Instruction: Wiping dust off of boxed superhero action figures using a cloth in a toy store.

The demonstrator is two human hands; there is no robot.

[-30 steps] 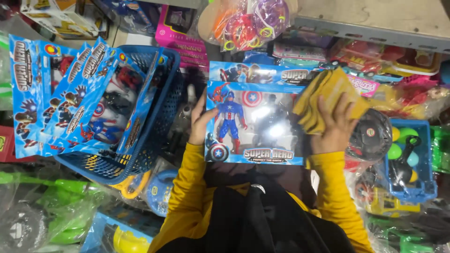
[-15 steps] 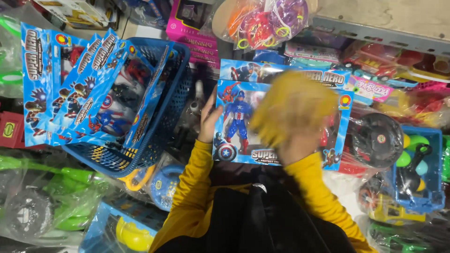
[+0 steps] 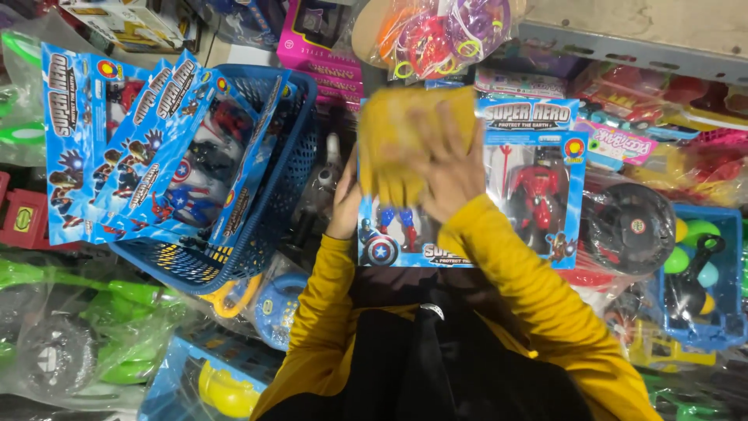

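My left hand (image 3: 344, 204) grips the left edge of a blue boxed action-figure toy (image 3: 538, 195) with a clear window, held flat in front of me. My right hand (image 3: 442, 160) presses a yellow cloth (image 3: 393, 140) onto the upper left part of the box window, fingers spread over the cloth. The cloth hides one figure's upper body; a red figure shows at the box's right side. Both sleeves are yellow.
A blue plastic basket (image 3: 269, 226) at left holds several similar blue toy boxes (image 3: 101, 148). Bagged green toys (image 3: 86, 312) lie at lower left. Pink boxes (image 3: 319, 47), a bag of coloured rings (image 3: 436, 35), a black round toy (image 3: 629, 228) and a blue tray of balls (image 3: 701, 273) crowd around.
My right hand has swept the yellow cloth leftward across the box front, from its right edge to its upper left. The left hand keeps its grip on the left edge.
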